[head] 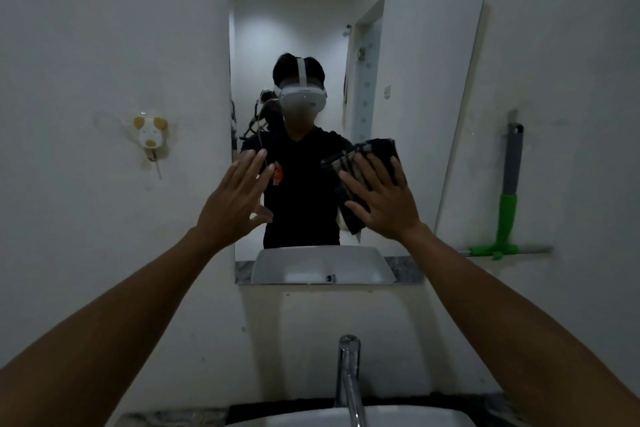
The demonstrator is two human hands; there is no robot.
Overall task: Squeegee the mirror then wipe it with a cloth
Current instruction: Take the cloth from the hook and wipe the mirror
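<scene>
A tall frameless mirror (408, 45) hangs on the white wall above the basin. My right hand (384, 198) lies flat, fingers spread, and presses a dark folded cloth (381, 152) against the lower right part of the glass. My left hand (235, 199) is raised in front of the mirror's lower left edge, palm toward the glass, fingers apart, holding nothing. A squeegee (507, 204) with a grey and green handle hangs on the wall to the right of the mirror, blade down.
A chrome tap (348, 378) rises from the white basin (398, 418) at the bottom edge. A small dog-shaped wall hook (150, 133) sits on the wall left of the mirror. The mirror reflects a person wearing a headset and an open doorway.
</scene>
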